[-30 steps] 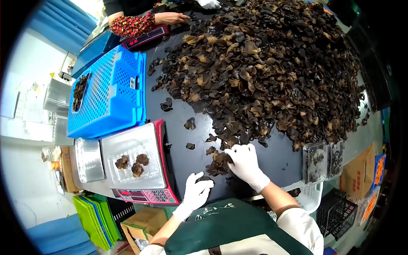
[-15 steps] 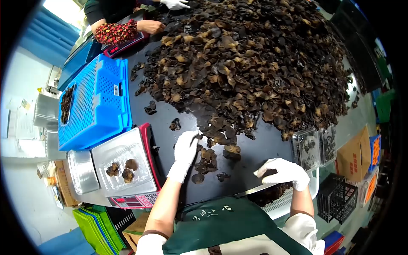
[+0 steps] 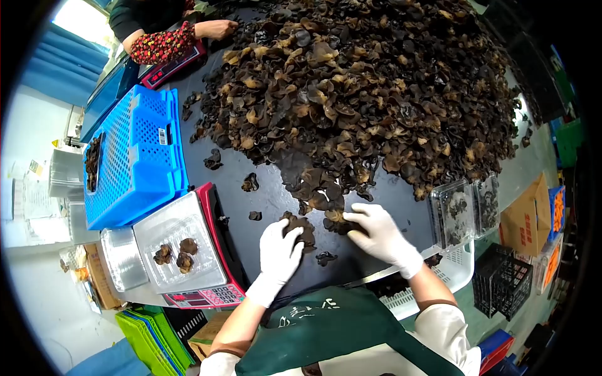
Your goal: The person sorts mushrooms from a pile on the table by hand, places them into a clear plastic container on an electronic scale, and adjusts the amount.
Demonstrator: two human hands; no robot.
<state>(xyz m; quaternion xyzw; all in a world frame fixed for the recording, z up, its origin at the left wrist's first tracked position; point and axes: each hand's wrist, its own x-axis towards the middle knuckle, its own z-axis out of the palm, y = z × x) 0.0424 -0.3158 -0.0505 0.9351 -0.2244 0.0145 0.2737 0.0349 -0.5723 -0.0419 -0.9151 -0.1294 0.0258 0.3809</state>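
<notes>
Dark brown wood ear mushrooms [image 3: 376, 94] form a big heap on the dark table. My left hand [image 3: 279, 254], in a white glove, curls its fingers onto the left side of a small cluster of wood ears [image 3: 305, 233]. Across from it, my right hand [image 3: 379, 237], also gloved, has fingertips and thumb around the right edge of another wood ear piece [image 3: 337, 222]. The fingertips of both hands are partly hidden by the pieces. A loose wood ear [image 3: 325, 257] lies between the hands, nearer my apron.
At left, a clear tray with a few wood ears [image 3: 184, 262] sits on a red scale [image 3: 207, 296]. Beyond stands a blue basket [image 3: 141, 153]. Clear boxes [image 3: 453, 213] are at right, above a white basket [image 3: 461, 266]. Another person's hand [image 3: 216, 29] reaches to the heap.
My right hand has moved left and forward from the table edge to the wood ears. My left hand has come back slightly onto the cluster. The other person's white-gloved hand has left view.
</notes>
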